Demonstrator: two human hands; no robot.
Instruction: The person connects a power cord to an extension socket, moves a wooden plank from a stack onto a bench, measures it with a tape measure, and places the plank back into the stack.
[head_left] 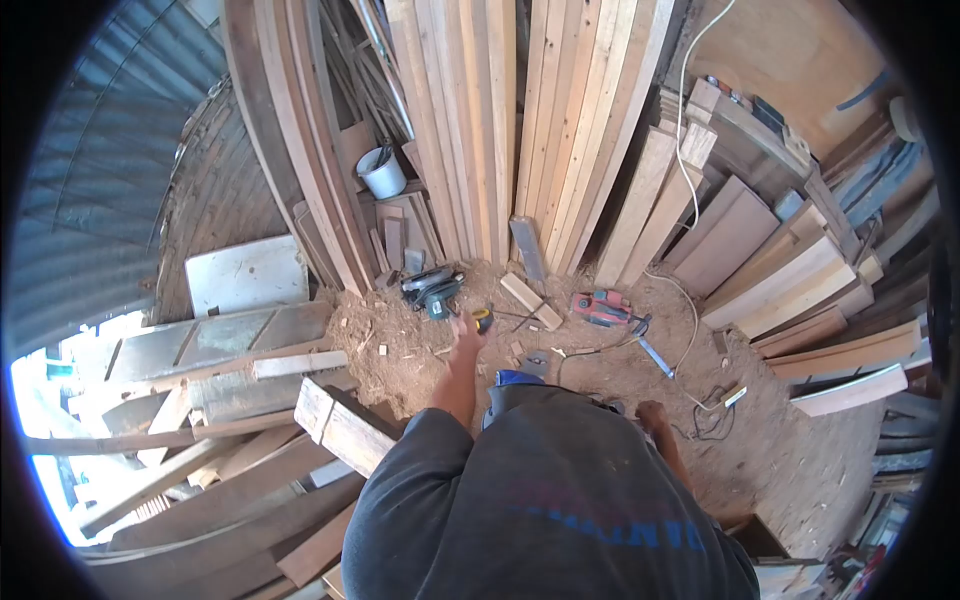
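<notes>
A yellow tool is grasped by the left hand above the sawdust-strewn floor, before upright planks; whether the right hand is clenched cannot be told

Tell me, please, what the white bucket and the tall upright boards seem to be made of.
The bucket looks like smooth plastic, though possibly painted metal, from its even white wall. The boards look like bare, unvarnished wood, from their dull tan faces and scattered dark knots.
</notes>
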